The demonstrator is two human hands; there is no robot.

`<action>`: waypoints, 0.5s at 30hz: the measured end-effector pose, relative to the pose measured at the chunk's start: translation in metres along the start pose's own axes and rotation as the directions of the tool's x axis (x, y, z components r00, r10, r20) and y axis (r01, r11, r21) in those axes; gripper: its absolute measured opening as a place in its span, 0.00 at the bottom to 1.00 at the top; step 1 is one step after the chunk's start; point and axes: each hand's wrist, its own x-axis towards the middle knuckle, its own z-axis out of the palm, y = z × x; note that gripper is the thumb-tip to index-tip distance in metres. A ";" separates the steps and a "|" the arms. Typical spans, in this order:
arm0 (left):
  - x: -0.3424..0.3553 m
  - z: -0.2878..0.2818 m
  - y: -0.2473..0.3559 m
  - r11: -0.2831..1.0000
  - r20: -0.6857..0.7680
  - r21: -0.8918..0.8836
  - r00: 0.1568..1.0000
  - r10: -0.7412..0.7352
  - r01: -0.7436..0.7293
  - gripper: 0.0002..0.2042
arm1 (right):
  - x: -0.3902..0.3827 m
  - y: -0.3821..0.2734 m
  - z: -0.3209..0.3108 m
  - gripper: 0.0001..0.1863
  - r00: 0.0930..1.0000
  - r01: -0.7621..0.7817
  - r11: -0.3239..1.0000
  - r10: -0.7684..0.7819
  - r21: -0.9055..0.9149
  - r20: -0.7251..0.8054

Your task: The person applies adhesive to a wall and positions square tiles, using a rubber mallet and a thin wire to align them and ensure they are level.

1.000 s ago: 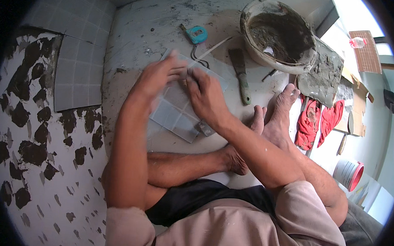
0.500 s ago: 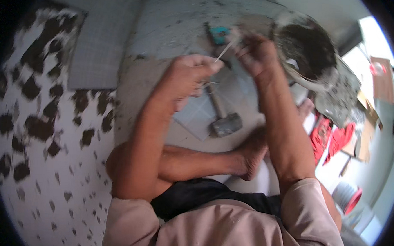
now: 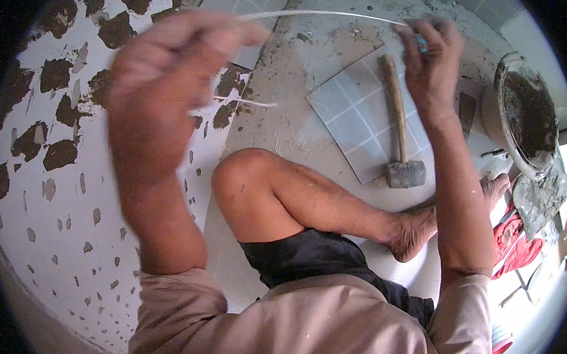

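One string, held up in a shallow arc between left hand and right hand. Seems tucked into curled fingers on the left, but too blurry to tell how tightly, with a loose end poking out just below that hand. Pinched on the other side between right thumb and fingertips. Down and left from the right hand: gridded tile, with mallet laid across it. Right of that same hand: bucket with muck inside.
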 end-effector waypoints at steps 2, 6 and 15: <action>0.001 -0.017 0.008 0.992 -0.062 0.087 0.994 0.095 -0.090 0.12 | -0.012 0.001 0.027 0.12 0.989 -0.043 0.938 -0.008 0.343 0.146; -0.004 -0.047 0.014 0.816 -0.320 0.555 0.864 0.389 -0.162 0.09 | -0.045 -0.068 0.061 0.10 0.853 -0.273 0.746 -0.103 0.608 0.511; -0.010 -0.098 -0.025 0.726 -0.414 0.687 0.818 0.400 -0.007 0.08 | -0.068 -0.113 0.131 0.11 0.757 -0.306 0.574 -0.337 0.759 0.560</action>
